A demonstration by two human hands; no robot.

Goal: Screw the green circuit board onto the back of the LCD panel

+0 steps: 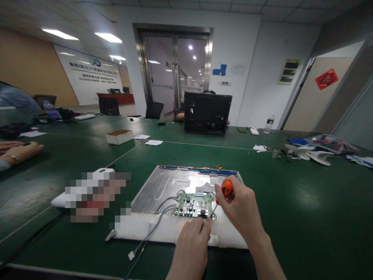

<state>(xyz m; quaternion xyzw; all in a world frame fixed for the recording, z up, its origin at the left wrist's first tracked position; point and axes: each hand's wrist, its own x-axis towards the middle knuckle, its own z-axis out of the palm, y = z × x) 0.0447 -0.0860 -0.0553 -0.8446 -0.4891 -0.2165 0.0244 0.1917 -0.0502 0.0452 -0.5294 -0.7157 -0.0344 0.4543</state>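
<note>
An LCD panel [151, 190] lies with its metal back up on the green table, and a green circuit board [190, 204] sits at its middle. My right hand [243, 206] is closed around the orange handle of a screwdriver [227, 189]. The shaft slants down to the board's lower right corner, and its tip is at or close to a screw spot there. My left hand [194, 235] rests at the board's lower edge, index finger stretched toward the screwdriver's tip; its other fingertips are partly hidden. Grey cables [157, 225] run from the board's left side toward the table's front.
Left of the panel lies a white device [101, 177], partly blurred out. A black monitor housing [207, 112] stands at the back, with a small box [119, 137] to its left. Another person's hands [23, 151] rest at far left. Tools and bags [309, 151] clutter the right.
</note>
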